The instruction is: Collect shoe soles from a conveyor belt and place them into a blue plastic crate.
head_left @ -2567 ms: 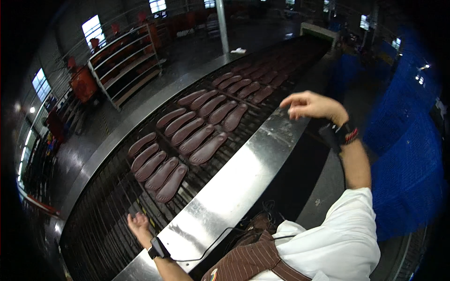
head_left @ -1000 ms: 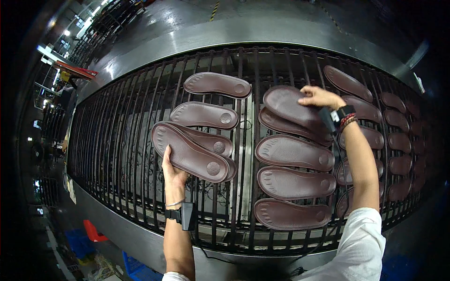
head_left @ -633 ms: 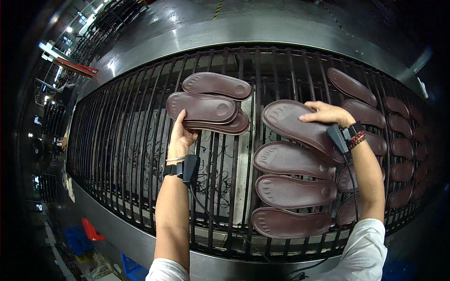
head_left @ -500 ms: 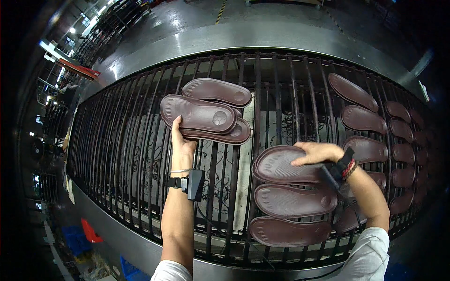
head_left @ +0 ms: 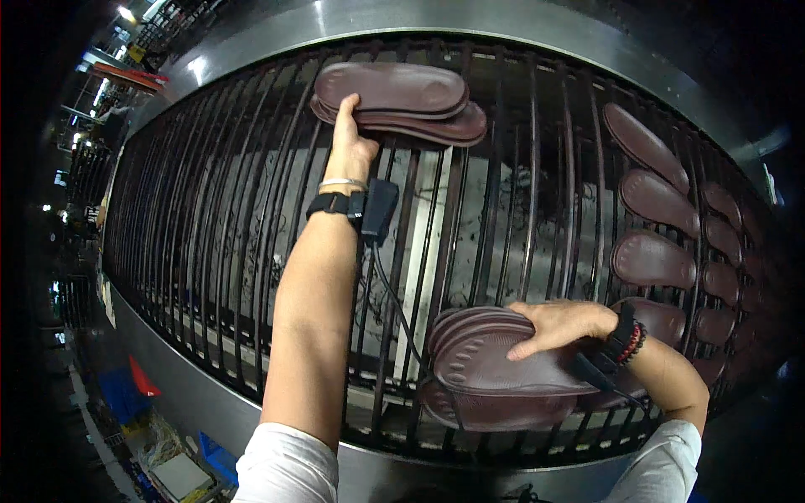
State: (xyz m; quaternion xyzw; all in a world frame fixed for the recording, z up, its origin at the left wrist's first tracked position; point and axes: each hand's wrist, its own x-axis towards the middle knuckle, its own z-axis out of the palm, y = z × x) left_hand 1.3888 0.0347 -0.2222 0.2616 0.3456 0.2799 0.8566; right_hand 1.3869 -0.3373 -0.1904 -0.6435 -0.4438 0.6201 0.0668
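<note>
Dark brown molded shoe insoles lie on a rack of parallel dark metal bars (head_left: 201,218). At the far side, my left hand (head_left: 354,147) is closed on a small stack of insoles (head_left: 394,86), thumb on top and fingers hidden beneath. The stack is slightly fanned. Nearer and to the right, my right hand (head_left: 563,325) grips another stack of insoles (head_left: 495,366) by its far edge, thumb on the top one. Part of one more insole (head_left: 503,412) shows below that stack, at the near side of the rack.
More insoles (head_left: 652,260) lie in rows on the right of the rack. A smooth metal border (head_left: 377,33) edges the rack. A blue bin (head_left: 220,459) and a red object (head_left: 144,377) are at lower left. A cable (head_left: 394,302) hangs from the device on my left wrist.
My left hand has moved away from me with its insoles, gathered together with the far one. My right hand has come nearer, stacking insoles that lay separately in a column.
</note>
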